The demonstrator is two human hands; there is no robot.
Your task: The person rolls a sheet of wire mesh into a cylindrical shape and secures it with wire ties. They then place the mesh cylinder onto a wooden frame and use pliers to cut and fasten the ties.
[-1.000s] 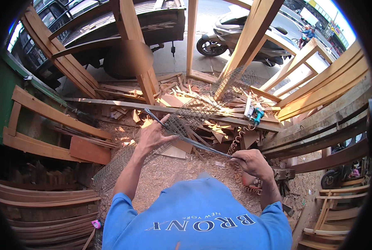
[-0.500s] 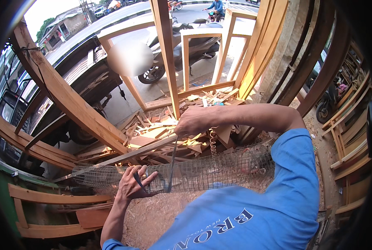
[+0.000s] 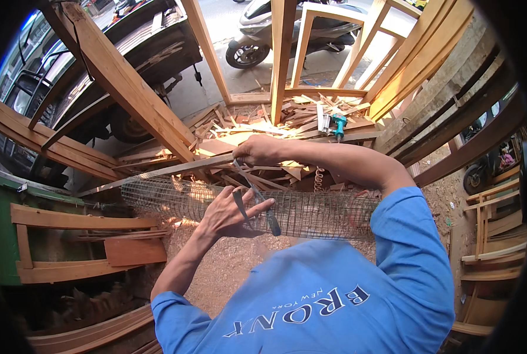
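A long wire mesh tube [image 3: 322,211] lies crosswise in front of me. My left hand [image 3: 223,217] is over its near side, fingers spread, with a dark flat strap [image 3: 273,224] looped among them. Farther off, my right hand [image 3: 256,151] is closed on the upper part of the strap, which runs down between the hands across the mesh. My right fingers are also at the end of a thin wooden strip [image 3: 181,170] slanting down to the left; whether they grip it I cannot tell.
Wood offcuts [image 3: 222,144] are heaped beyond the mesh, with a teal power tool [image 3: 338,125] on them. A coiled hose [image 3: 319,180] hangs beside the mesh. Timber posts [image 3: 283,53] and frames stand ahead, with a motorbike [image 3: 248,50] behind. Wooden frames [image 3: 86,221] lie at left.
My view has tilted down and shifted left. My hands have come closer together, the left moving right along the mesh. The teal tool, mostly hidden before, now shows beyond my right arm.
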